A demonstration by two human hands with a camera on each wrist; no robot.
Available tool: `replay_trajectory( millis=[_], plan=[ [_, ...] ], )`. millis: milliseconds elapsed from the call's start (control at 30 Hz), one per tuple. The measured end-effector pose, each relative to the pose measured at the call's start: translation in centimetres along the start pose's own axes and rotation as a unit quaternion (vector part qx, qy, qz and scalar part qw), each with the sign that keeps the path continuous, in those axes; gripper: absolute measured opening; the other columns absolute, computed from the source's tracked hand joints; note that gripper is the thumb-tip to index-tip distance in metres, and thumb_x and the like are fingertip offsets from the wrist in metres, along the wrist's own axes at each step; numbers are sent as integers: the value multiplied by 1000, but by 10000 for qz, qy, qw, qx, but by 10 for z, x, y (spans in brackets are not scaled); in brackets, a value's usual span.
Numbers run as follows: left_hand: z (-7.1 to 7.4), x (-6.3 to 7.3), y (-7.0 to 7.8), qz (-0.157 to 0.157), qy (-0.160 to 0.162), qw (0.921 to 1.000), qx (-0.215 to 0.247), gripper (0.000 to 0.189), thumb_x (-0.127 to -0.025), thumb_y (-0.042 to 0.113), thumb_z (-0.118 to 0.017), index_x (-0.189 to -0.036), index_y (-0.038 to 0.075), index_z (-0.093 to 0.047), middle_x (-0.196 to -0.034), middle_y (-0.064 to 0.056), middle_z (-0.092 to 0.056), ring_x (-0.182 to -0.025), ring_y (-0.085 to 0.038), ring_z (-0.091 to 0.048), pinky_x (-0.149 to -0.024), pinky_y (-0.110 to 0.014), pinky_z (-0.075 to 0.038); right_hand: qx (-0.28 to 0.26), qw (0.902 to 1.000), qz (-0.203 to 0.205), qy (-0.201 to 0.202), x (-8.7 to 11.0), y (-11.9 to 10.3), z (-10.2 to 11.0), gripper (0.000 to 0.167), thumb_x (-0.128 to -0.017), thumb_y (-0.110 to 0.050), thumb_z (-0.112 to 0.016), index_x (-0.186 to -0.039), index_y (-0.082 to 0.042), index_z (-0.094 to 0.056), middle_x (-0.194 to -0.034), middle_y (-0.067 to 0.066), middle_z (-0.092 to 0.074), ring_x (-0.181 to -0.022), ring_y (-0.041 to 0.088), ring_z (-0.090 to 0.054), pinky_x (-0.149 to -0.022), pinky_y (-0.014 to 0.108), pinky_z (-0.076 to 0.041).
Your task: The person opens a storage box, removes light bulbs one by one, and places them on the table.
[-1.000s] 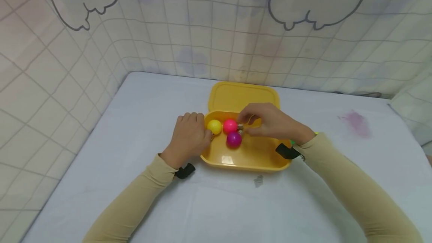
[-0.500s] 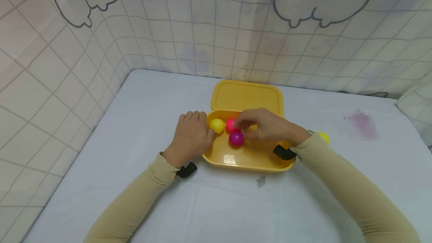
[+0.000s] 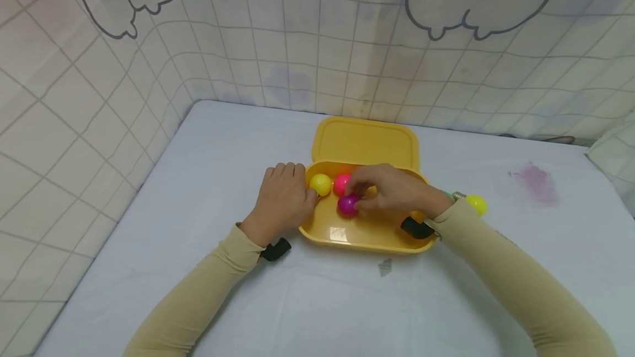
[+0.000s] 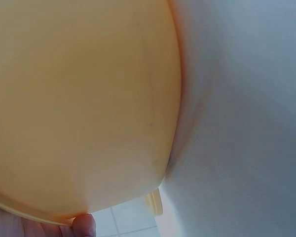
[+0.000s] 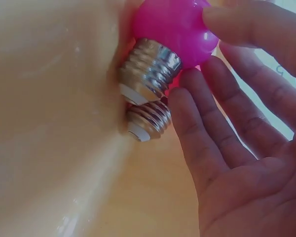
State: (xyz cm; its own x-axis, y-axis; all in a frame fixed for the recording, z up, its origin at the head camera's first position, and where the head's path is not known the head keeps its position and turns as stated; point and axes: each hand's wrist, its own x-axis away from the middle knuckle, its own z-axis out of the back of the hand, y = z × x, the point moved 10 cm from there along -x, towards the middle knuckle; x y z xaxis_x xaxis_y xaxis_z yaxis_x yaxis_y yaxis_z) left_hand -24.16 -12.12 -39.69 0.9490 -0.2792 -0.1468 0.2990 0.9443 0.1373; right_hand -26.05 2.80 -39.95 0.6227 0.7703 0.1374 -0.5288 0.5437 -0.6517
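Observation:
My left hand (image 3: 285, 197) grips the left rim of a yellow plastic box (image 3: 347, 243), thumb over the edge. In the left wrist view its fingertips (image 4: 84, 224) curl at the rim of the box wall (image 4: 84, 113). Inside the box lie a yellow light bulb (image 3: 319, 184), a pink light bulb (image 3: 340, 183) and a purple light bulb (image 3: 345, 206). My right hand (image 3: 394, 189) reaches in and holds the purple bulb between thumb and fingers. Up close, that bulb (image 5: 172, 24) shows a silver screw base, with a second screw base (image 5: 150, 120) just below it.
Behind the box lies its yellow lid (image 3: 364, 142), flat on the white-covered table (image 3: 238, 142). Another yellow bulb (image 3: 477, 204) rests right of the box, partly behind my right wrist, with a bit of green beside it. A grid-patterned curtain (image 3: 337, 43) hangs along the back.
My right hand has moved left and down from above the screw bases onto the purple bulb, its thumb and fingers closing around it. The left hand keeps its grip on the rim.

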Motion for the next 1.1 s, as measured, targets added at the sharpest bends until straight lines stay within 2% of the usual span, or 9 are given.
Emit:
replay_trajectory(
  millis=[133,500,933,1100],
  plan=[
    [0,0,0,0,-41,10000,-12,20,-95,24,-48,-89,5,-49,-77,-8,-46,-75,-26,-43,-71,-36,-32,65,9999,-58,-85,3,1,-3,33,-85,-19,-83,-115,-25,-71,-113,-7,-69,-105,15,-65,-98,37,-57],
    [1,0,4,-47,-27,10000,-6,20,-95,24,-47,-89,5,-49,-77,-8,-46,-74,-26,-42,-71,-36,-32,264,9993,248,-103,10,-4,-8,39,-84,-15,-81,-120,-23,-69,-114,-9,-68,-102,11,-65,-95,34,-56],
    [2,0,5,-73,21,10000,-35,20,-95,23,-49,-89,5,-49,-77,-8,-46,-73,-26,-43,-70,-36,-32,266,9993,60,-271,13,-5,-13,40,-85,-8,-77,-122,-19,-67,-115,-5,-69,-101,12,-66,-93,32,-56],
    [0,0,3,-50,12,10000,-52,21,-95,25,-47,-89,5,-49,-76,-8,-46,-73,-26,-43,-70,-36,-32,334,9988,151,-318,12,-5,-12,39,-84,-9,-77,-122,-17,-67,-114,-5,-69,-99,11,-67,-90,31,-57]
  ],
)
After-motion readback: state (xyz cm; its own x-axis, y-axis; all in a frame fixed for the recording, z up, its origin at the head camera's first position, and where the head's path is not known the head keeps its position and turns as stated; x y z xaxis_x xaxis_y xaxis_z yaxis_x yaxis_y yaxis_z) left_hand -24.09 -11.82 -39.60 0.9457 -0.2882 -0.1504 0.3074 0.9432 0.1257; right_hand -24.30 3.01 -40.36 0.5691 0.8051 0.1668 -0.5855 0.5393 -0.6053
